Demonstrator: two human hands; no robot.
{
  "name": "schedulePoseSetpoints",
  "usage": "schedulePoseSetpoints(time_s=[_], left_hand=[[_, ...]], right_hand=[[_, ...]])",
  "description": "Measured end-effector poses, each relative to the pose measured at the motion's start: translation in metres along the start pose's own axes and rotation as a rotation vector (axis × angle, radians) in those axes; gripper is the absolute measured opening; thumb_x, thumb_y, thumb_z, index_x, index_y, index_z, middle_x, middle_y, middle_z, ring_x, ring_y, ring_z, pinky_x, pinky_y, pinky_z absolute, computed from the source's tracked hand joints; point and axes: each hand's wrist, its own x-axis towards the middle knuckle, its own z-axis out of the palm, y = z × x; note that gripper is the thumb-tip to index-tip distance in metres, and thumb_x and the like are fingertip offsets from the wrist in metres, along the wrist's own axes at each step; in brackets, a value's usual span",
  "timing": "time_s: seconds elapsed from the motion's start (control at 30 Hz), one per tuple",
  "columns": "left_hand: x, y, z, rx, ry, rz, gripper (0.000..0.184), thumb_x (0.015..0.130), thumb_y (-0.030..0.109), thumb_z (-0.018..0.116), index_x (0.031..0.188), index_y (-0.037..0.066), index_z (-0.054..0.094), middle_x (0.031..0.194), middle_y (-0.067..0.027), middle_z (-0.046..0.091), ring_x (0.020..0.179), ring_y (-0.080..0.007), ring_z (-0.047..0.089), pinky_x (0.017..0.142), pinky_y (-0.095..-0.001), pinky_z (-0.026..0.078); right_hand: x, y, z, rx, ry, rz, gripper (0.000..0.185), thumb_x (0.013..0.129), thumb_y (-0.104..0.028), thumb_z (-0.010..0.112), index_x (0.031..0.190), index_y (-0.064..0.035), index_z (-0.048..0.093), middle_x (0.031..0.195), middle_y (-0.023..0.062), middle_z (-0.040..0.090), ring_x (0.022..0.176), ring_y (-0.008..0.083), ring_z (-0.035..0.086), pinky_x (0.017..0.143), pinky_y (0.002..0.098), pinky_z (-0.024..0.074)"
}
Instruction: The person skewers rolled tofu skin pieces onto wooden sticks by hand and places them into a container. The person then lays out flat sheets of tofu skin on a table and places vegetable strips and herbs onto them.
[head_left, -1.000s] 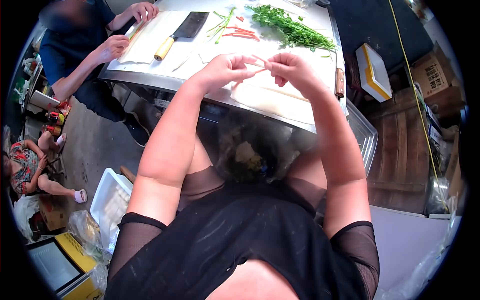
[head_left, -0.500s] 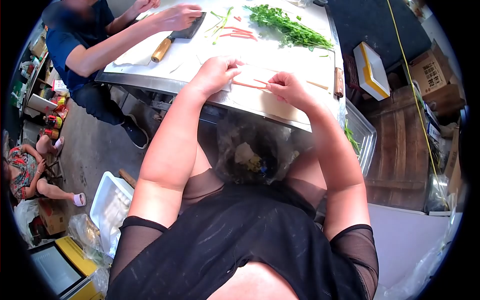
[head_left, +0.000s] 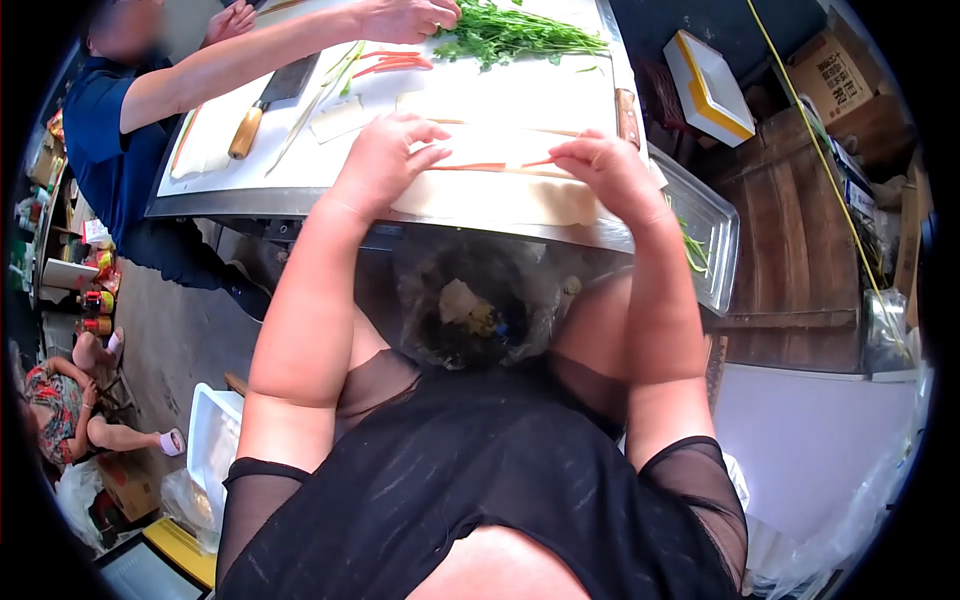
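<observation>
A pale, flat sheet (head_left: pixel 500 198) lies along the near edge of the table, with a thin orange-red strip (head_left: pixel 478 167) on it. My right hand (head_left: pixel 608 175) pinches the right end of another orange-red strip (head_left: pixel 537 162), low over the sheet. Close to the left end of the strips is my left hand (head_left: pixel 385 160), thumb and forefinger apart, with nothing visible between them. Beyond my hands, several more orange-red strips (head_left: pixel 395 62) rest beside green stalks (head_left: pixel 345 75) and a bunch of leafy herbs (head_left: pixel 520 35).
A cleaver with a wooden handle (head_left: pixel 246 132) lies at the left of the white table (head_left: pixel 215 150). Another wooden handle (head_left: pixel 627 115) is at the right edge. A co-worker's hand (head_left: pixel 405 18) reaches to the herbs. Below the table stands a bag-lined bin (head_left: pixel 420 290).
My hands have moved apart, and the left one has opened its pinch. The co-worker's arm has reached right to the herbs. The whole view has shifted, with the table appearing further left.
</observation>
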Motion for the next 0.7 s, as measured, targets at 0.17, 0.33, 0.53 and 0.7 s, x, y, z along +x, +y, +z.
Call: schedulePoseSetpoints(time_s=[0.17,0.33,0.53,0.7], left_hand=[[0.009,0.03,0.037,0.153,0.006,0.171,0.014,0.079,0.013,0.072,0.091,0.007,0.071,0.085,-0.0094,0.065,0.085,-0.0296,0.061,0.077,-0.0381,0.05],[0.019,0.043,0.051,0.167,0.061,0.234,0.013,0.08,0.013,0.073,0.09,0.007,0.071,0.085,-0.0079,0.064,0.084,-0.0281,0.06,0.076,-0.0374,0.05],[0.021,0.05,0.063,0.196,0.002,0.281,0.01,0.08,0.015,0.072,0.088,0.009,0.072,0.087,-0.0063,0.063,0.088,-0.0277,0.06,0.08,-0.0392,0.048],[0.023,0.054,0.069,0.203,-0.019,0.296,0.008,0.079,0.015,0.071,0.085,0.009,0.071,0.088,-0.0054,0.063,0.091,-0.0278,0.059,0.083,-0.0403,0.046]], right_hand=[[-0.015,0.005,0.016,-0.22,0.095,-0.097,0.01,0.081,-0.017,0.071,0.088,-0.0121,0.076,0.082,0.0081,0.065,0.08,0.0275,0.063,0.077,0.0376,0.0517],[-0.022,0.019,-0.001,-0.105,0.168,-0.055,0.016,0.082,-0.012,0.07,0.096,-0.0076,0.074,0.086,0.0109,0.066,0.086,0.0295,0.062,0.078,0.0378,0.0507],[-0.03,0.029,-0.01,-0.083,0.367,0.081,0.016,0.083,-0.011,0.069,0.098,-0.0053,0.071,0.087,0.0131,0.065,0.085,0.0313,0.062,0.076,0.0385,0.0498],[-0.03,0.03,-0.004,-0.156,0.243,0.04,0.008,0.079,-0.012,0.071,0.085,-0.0074,0.072,0.085,0.0107,0.065,0.086,0.0305,0.062,0.078,0.0383,0.0504]])
